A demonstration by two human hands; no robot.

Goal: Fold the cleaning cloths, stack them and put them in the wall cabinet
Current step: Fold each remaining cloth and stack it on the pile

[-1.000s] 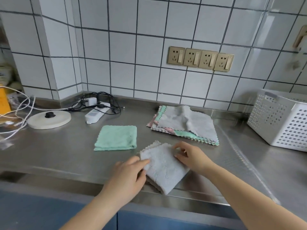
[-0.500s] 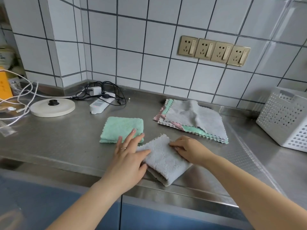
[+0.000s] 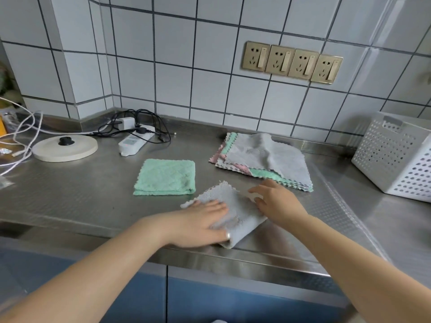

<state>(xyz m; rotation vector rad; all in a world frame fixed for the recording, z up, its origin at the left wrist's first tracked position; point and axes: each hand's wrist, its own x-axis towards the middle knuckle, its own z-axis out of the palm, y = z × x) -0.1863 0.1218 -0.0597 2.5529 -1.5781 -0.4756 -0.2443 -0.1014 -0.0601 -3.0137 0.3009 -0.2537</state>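
Pressing flat, left hand [image 3: 198, 220] fingers straight on grey cloth [image 3: 235, 206], right hand [image 3: 277, 201] fingers relaxed at its edge — green cloth [image 3: 165, 177] beside

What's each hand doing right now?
Left hand: open, pressing flat on the grey cloth.
Right hand: fingers on the grey cloth's right edge; grip cannot be told.

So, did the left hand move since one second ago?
Yes. The left hand slid right over the grey cloth, judged against the folded green cloth.
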